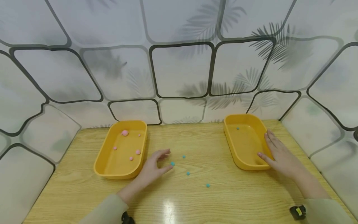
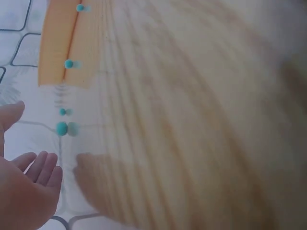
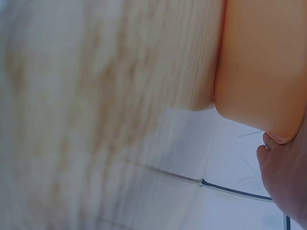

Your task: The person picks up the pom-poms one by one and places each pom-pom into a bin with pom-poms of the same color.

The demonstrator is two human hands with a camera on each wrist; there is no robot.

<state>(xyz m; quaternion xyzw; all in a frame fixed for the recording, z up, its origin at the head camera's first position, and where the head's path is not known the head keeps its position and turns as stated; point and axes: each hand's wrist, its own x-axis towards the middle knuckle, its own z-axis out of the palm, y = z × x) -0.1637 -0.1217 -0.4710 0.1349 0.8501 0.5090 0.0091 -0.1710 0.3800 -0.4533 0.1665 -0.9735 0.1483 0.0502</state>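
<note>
My left hand (image 1: 153,166) reaches over the table with thumb and fingers parted, close to a small teal ball (image 1: 172,163). From the left wrist view, that hand (image 2: 31,187) has nothing between its fingers, and the teal ball (image 2: 62,128) lies just beyond the fingertips. Three more teal balls, one of them the nearest to the table's front (image 1: 208,185), are scattered to the right. My right hand (image 1: 282,155) rests along the right rim of a yellow tray (image 1: 230,141), fingers straight, thumb over its inside. One teal ball (image 1: 237,128) lies in that tray.
At the left, a second yellow tray (image 1: 104,154) holds several pink balls (image 1: 125,133) of different sizes. Both trays stand on the wood-grain table (image 1: 179,199). A patterned wall covering (image 1: 181,71) encloses the back and both sides.
</note>
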